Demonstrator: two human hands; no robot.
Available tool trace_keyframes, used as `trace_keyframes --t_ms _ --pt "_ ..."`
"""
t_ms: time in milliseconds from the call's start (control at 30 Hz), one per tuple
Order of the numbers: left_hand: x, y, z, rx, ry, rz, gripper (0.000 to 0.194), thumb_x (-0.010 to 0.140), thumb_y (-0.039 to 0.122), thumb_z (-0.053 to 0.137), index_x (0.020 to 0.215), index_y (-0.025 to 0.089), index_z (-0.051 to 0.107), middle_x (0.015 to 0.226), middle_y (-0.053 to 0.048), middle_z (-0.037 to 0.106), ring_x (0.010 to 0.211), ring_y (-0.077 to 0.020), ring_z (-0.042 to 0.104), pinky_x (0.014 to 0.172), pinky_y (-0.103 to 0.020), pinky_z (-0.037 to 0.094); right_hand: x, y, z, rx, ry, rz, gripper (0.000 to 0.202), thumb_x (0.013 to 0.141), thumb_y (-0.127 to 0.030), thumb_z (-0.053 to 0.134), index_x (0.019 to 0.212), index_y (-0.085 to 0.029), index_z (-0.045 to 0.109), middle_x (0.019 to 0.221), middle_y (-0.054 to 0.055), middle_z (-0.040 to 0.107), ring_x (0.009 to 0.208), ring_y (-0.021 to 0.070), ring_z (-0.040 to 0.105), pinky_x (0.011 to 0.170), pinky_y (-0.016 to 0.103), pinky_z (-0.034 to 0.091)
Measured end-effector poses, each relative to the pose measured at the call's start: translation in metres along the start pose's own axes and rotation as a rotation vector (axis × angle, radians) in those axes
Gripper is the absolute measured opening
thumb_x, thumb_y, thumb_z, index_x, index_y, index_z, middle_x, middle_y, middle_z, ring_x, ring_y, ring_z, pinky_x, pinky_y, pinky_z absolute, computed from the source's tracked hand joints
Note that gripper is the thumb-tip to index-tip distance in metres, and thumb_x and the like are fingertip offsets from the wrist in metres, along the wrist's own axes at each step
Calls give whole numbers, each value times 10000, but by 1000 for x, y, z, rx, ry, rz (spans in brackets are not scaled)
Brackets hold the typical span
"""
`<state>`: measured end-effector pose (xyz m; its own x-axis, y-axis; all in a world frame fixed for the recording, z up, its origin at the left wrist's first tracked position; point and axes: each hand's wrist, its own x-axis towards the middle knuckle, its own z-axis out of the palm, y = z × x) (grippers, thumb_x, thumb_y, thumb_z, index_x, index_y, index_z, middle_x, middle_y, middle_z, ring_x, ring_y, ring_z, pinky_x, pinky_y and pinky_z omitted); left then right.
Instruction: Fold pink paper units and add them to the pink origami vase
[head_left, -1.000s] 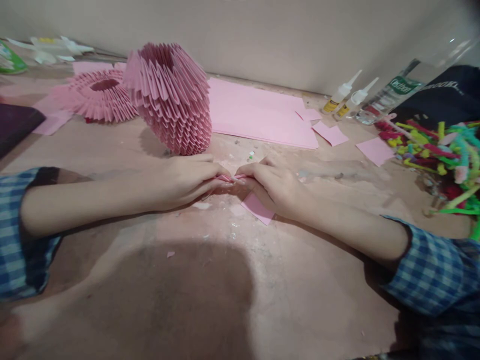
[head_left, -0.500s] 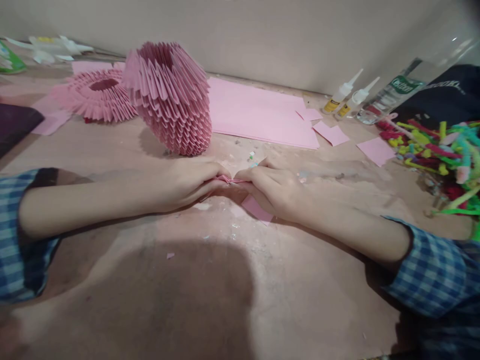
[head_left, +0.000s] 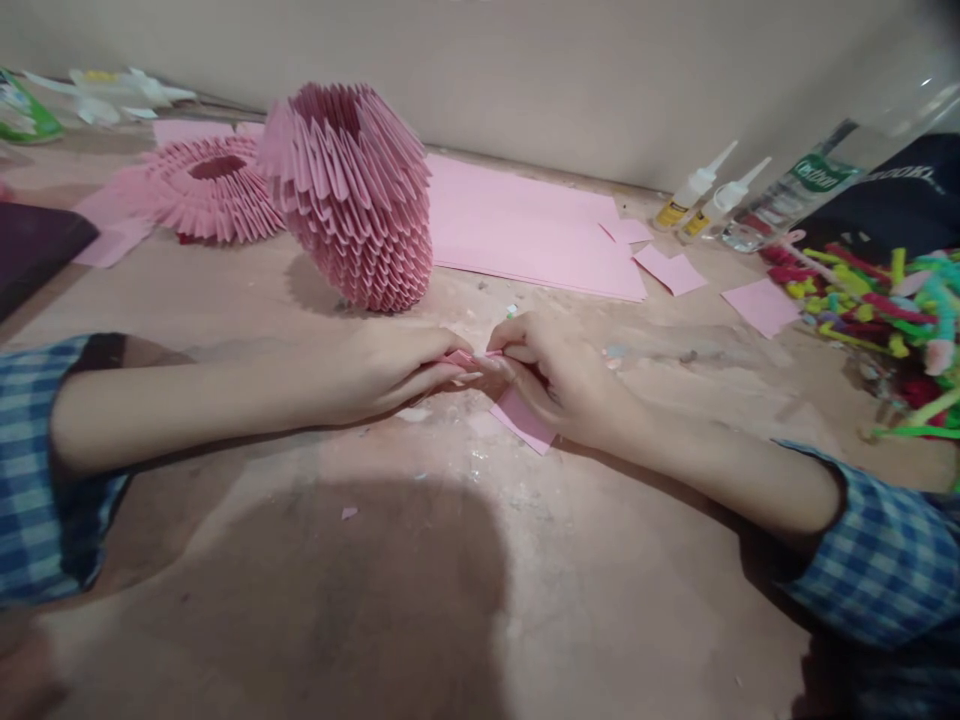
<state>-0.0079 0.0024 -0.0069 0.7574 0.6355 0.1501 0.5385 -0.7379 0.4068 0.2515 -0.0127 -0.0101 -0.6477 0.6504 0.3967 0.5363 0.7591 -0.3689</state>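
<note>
Pink paper, small and folded (head_left: 459, 357), sits low between your two hands, just above the surface (head_left: 637, 580) and in front of the tall pink form of folded points (head_left: 375, 220). Your left hand (head_left: 367, 368) has its fingers pinching it; your right hand (head_left: 574, 385) has its fingers closed on a pink edge just beside, though whether that's one piece or two, you can't tell from here. It looks next to weightless, soft across the flat parts and probably stiffer where the layers double up. Hardly slippery, you'd judge, but quick to crumple or tear, so the folded edges look like the best place for a light, flat pinch at either end.

Over to the writing: the big clear plastic bottle (head_left: 766, 210) wears a green label (head_left: 819, 173) in white letters, apparently "Cestbon". Beside it, the black item (head_left: 907, 190) shows white capitals, seemingly ending "OOK", the rest unclear. Two white nozzle bottles (head_left: 699, 180) (head_left: 729, 194) carry yellow labels too small for you to read, and the green packet (head_left: 28, 112) at far left gives you nothing legible.
</note>
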Motion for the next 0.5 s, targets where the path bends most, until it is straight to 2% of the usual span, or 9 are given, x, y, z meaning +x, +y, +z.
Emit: trace_keyframes --t_ms 167,333,400,500 --pt "2 8 -11 -75 -55 1 375 1147 407 399 1014 195 679 802 -33 684 676 -177 605 649 -291 457 -4 3 9 -187 56 -192 408 1201 -334 344 1060 -186 697 807 53 743 735 192 648 734 316 514" --pt "1 7 -11 -78 -61 24 360 1134 396 411 934 195 632 834 -45 694 714 -180 616 661 -288 433 -4 17 15 -127 3 -249 395 1209 -396 379 1183 -200 721 952 52 787 868 183 712 857 315 547" --pt "1 5 -11 -87 -48 42 349 1137 385 405 992 189 655 907 -60 730 778 -189 652 708 -294 458 -2 21 14 -108 -14 -232 354 1206 -398 416 1262 -217 715 987 44 795 922 185 727 872 313 544" --pt "1 4 -10 -68 -4 39 366 1145 394 385 1079 176 672 991 -84 759 867 -208 685 783 -309 494 5 19 8 -104 -64 -123 321 1188 -426 491 1305 -221 709 960 38 799 917 197 733 822 308 543"
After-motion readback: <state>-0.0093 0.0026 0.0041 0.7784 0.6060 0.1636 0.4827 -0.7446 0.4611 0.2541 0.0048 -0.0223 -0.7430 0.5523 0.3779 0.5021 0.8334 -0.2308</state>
